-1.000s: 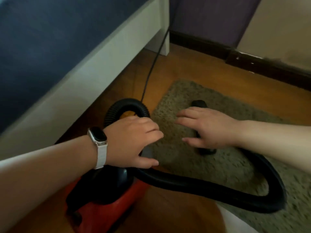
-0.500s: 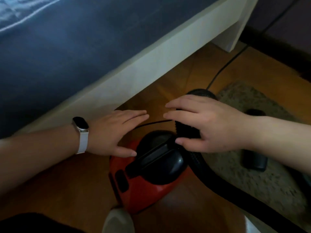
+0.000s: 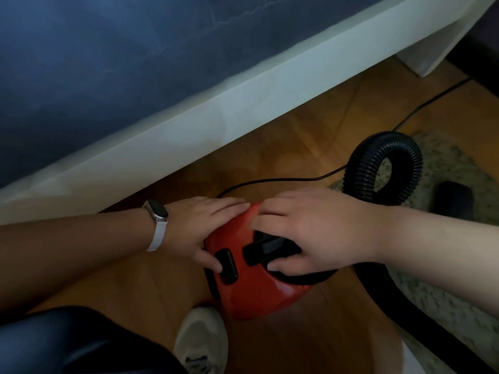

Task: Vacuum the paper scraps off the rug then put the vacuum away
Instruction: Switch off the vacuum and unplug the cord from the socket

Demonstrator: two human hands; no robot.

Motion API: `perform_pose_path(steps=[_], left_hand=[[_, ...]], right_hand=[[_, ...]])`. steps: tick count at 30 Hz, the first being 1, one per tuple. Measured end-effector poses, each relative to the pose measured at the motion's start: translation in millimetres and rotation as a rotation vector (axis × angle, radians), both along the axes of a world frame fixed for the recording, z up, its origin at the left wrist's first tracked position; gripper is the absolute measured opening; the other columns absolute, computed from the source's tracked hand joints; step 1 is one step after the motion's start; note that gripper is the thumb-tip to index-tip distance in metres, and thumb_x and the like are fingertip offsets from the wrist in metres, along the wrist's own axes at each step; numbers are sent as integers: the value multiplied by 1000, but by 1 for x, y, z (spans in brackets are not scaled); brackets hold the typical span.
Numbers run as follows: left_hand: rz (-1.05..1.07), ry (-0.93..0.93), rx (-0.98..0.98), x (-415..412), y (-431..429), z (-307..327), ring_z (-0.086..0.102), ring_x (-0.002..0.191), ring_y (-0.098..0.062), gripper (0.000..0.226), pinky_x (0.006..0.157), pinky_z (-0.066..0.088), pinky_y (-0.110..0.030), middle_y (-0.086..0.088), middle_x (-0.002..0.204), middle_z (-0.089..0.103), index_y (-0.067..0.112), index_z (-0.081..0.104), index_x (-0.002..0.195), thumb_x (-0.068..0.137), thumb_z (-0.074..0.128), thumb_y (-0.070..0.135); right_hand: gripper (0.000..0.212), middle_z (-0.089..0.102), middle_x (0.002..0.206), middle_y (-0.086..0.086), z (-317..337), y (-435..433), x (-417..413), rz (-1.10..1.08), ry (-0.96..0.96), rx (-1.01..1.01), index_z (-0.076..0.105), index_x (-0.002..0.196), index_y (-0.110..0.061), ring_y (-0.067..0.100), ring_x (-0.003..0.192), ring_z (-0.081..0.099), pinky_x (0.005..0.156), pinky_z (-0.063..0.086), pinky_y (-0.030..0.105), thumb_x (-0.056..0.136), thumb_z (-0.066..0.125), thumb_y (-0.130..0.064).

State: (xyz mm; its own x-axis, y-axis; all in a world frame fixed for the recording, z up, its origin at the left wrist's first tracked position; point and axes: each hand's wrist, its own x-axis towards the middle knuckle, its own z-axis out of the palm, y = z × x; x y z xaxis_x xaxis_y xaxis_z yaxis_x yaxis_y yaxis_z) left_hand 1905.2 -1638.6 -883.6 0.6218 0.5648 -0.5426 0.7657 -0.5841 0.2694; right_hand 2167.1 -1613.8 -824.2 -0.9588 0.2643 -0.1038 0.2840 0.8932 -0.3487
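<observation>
The red canister vacuum (image 3: 256,292) sits on the wood floor beside the bed. My left hand (image 3: 199,225) lies flat against its left side with straight fingers, and its thumb touches the black button (image 3: 228,265). My right hand (image 3: 310,228) rests spread over the top, covering most of the black handle (image 3: 264,249). The ribbed black hose (image 3: 361,171) loops up behind the vacuum and runs down the right. Its black nozzle (image 3: 453,201) lies on the beige rug (image 3: 459,168). No paper scraps show on the visible rug.
A white bed frame (image 3: 216,109) with blue bedding runs diagonally just behind the vacuum. The black power cord (image 3: 283,180) trails across the floor toward the back right. My white shoe (image 3: 201,338) stands right in front of the vacuum.
My view has swung left and down. Both hands moved onto the vacuum body: the right came off the hose onto the handle, and the left thumb reached the button.
</observation>
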Motion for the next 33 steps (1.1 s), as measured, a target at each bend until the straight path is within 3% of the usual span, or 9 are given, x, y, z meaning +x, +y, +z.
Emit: perform_pose_path(steps=[7, 10, 15, 20, 26, 29, 33], left_hand=[[61, -53, -31, 15, 3, -2, 9, 147, -12, 129, 116, 17, -28, 3, 162, 0, 24, -13, 153, 64, 62, 80], [74, -72, -60, 20, 4, -5, 4, 147, -12, 134, 113, 10, -22, 3, 162, -3, 24, -18, 150, 62, 68, 78], [56, -103, -49, 19, 2, -14, 2, 147, -14, 131, 112, 5, -22, 0, 162, -4, 34, -28, 144, 63, 65, 80], [66, -73, -45, 20, -1, -13, 1, 146, -14, 134, 111, 2, -21, -2, 162, -4, 22, -24, 146, 64, 65, 79], [50, -71, 18, 21, 8, -8, 14, 146, -17, 135, 111, 7, -24, -2, 161, 11, 22, -4, 153, 56, 64, 85], [28, -161, 112, 22, 10, -4, 28, 141, -16, 122, 112, 19, -29, -2, 157, 26, 25, 10, 151, 59, 56, 91], [-42, -196, 162, 28, 22, 6, 41, 132, -16, 107, 108, 39, -39, 0, 150, 37, 22, 29, 148, 68, 52, 89]], right_hand=[[43, 61, 85, -10, -10, -1, -2, 8, -25, 22, 57, 112, -26, 14, 69, 60, 53, 51, 33, 91, 48, -62], [41, 60, 76, -10, -13, -1, -1, 5, -14, 5, 58, 101, -25, 14, 64, 60, 51, 53, 36, 90, 42, -61], [41, 62, 71, -10, -22, 0, 0, 7, 22, 1, 65, 97, -23, 13, 62, 61, 50, 53, 34, 91, 46, -58], [37, 61, 68, -9, -25, 1, -2, -2, 66, 0, 64, 90, -22, 14, 59, 60, 49, 52, 35, 91, 52, -57], [33, 60, 68, -8, -23, -3, -2, -58, 93, -1, 59, 86, -23, 17, 60, 59, 49, 52, 35, 89, 55, -56], [36, 60, 71, -7, -21, -3, 0, -82, 137, 14, 63, 87, -22, 18, 63, 60, 48, 50, 34, 88, 56, -57], [41, 63, 82, -6, -12, -6, 9, -99, 158, 69, 69, 95, -21, 17, 76, 58, 65, 51, 38, 92, 49, -57]])
